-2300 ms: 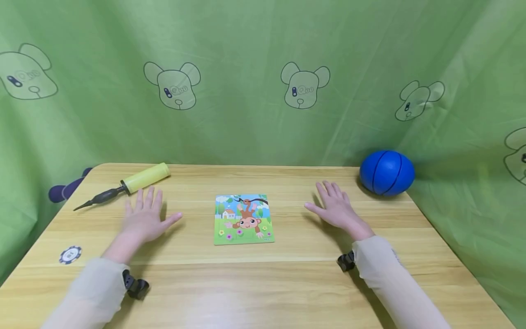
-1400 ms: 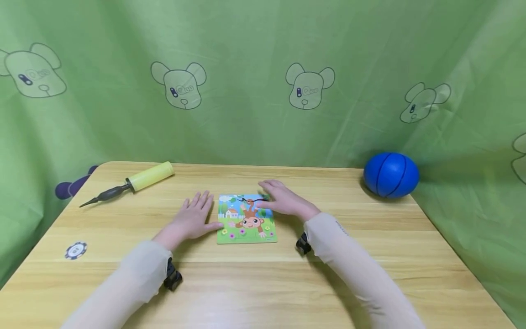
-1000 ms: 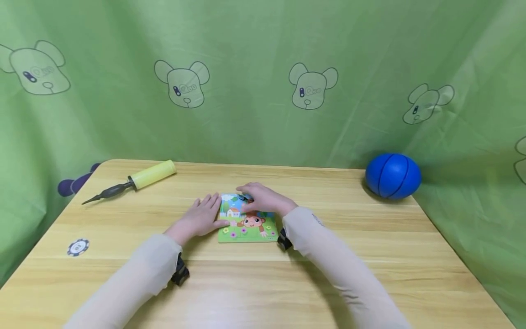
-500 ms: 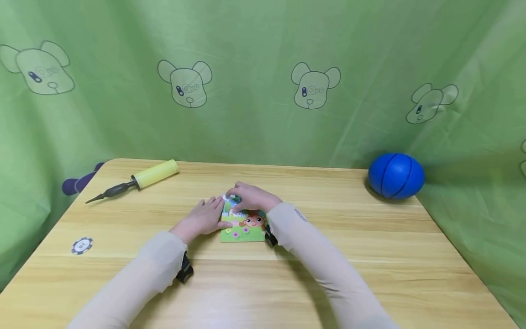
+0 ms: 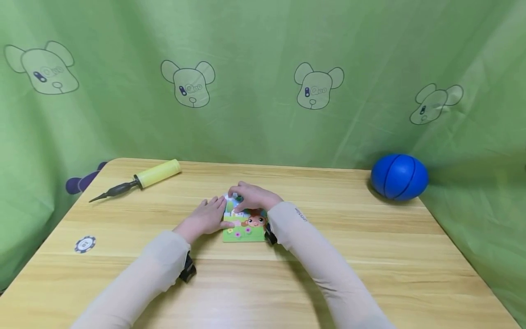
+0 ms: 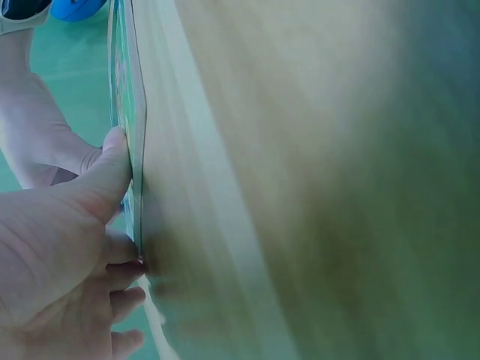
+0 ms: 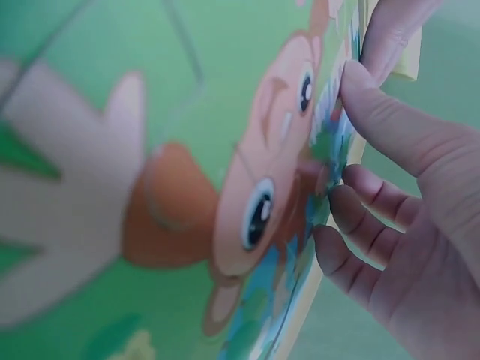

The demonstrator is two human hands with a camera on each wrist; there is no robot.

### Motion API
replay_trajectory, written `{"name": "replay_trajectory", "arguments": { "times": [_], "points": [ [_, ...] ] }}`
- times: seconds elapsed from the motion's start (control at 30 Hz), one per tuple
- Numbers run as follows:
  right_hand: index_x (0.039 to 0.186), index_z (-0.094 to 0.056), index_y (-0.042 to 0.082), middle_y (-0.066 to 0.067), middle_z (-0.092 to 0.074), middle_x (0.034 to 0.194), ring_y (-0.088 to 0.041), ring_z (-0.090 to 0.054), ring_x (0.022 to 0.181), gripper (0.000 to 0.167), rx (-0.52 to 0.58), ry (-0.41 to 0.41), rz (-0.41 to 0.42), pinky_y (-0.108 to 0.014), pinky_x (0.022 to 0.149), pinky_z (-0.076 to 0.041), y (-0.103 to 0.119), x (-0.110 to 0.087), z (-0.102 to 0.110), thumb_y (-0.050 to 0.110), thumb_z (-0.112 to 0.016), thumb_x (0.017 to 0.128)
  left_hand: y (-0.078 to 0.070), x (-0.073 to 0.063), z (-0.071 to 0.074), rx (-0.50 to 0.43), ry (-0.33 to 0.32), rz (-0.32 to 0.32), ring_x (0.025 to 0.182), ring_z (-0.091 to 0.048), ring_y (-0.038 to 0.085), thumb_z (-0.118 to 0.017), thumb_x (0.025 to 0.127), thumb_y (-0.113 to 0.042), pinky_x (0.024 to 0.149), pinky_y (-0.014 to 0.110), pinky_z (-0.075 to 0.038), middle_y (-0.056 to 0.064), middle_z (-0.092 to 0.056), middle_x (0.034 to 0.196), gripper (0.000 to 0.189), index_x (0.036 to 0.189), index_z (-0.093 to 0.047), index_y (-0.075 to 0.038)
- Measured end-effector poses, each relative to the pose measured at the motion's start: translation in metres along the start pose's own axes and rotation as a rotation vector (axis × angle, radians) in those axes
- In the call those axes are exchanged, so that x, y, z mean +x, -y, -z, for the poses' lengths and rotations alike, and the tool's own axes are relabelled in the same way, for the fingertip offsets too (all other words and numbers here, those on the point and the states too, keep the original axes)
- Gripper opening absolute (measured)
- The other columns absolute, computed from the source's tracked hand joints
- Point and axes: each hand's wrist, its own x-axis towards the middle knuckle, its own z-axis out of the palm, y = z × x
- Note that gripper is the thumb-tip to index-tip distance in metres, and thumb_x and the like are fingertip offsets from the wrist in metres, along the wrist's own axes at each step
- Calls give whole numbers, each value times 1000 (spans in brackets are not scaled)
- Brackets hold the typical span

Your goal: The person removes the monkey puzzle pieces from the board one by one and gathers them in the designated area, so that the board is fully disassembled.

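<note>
A square jigsaw puzzle (image 5: 255, 235) with a cartoon monkey lies on the table, its seams showing in the right wrist view. My left hand (image 5: 207, 214) lies along its left edge, fingers fairly straight and thumb on the printed face. In the left wrist view the left thumb (image 6: 112, 161) rests on the puzzle, fingers at its edge. My right hand (image 5: 255, 196) reaches over the upper part, fingers bent and thumb apart from them. Its fingertips (image 7: 341, 202) touch the picture near the top in the right wrist view; no lifted piece shows. The right hand and sleeve hide the puzzle's upper right.
A yellow hand pump (image 5: 158, 173) with a black nozzle lies at the back left of the wooden table (image 5: 328, 283). A poker chip (image 5: 85, 244) is at the left. A blue ball (image 5: 399, 177) sits at the back right. Green curtain (image 5: 255, 128) hangs behind.
Both hands have come inward from either side of the puzzle. The left settled at its left edge; the right moved left over its top. During the last half second both hands have barely moved.
</note>
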Motion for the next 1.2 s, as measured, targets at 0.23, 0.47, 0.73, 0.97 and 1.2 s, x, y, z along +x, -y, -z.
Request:
{"name": "replay_trajectory", "arguments": {
  "times": [0.23, 0.47, 0.73, 0.97, 1.2],
  "points": [
    [118, -49, 21, -6, -47, 111, -19, -50, 98, 41, 96, -22, 2, -35, 87, -44, -4, -1, 0, 25, -70, 83, -2, -1, 2, 13, 9, 10, 135, -15, 35, -45, 91, -53, 108, 52, -14, 21, -16, 149, 83, 143, -20, 7],
    [111, -52, 7, -5, -54, 102, -17, -52, 89, 26, 260, -87, -4, -29, 82, -45, -11, 0, -2, 10, -64, 87, -3, -1, 3, 23, 5, 10, 135, -16, 35, -45, 91, -52, 108, 50, -14, 21, -17, 148, 82, 142, -21, 8],
    [105, -55, 14, -8, -57, 87, -21, -53, 67, 14, 470, -117, -46, -29, 58, -44, -18, -5, -2, 8, -54, 93, -3, -1, 4, 28, 9, 19, 135, -16, 35, -45, 91, -52, 108, 51, -15, 21, -19, 148, 82, 142, -22, 8],
    [102, -59, 10, -5, -57, 84, -22, -52, 74, 11, 541, -176, -63, -29, 61, -45, -20, -13, 3, 11, -57, 92, -3, 1, 2, 31, 5, 20, 135, -16, 35, -44, 90, -55, 109, 50, -14, 21, -18, 148, 84, 142, -21, 7],
    [99, -59, 1, -7, -55, 84, -18, -53, 75, 13, 690, -261, -79, -38, 75, -50, -37, -31, 15, 8, -61, 88, -3, 0, 1, 26, -2, 25, 136, -15, 34, -43, 90, -56, 109, 49, -12, 20, -15, 149, 85, 143, -20, 6]
  ]
}}
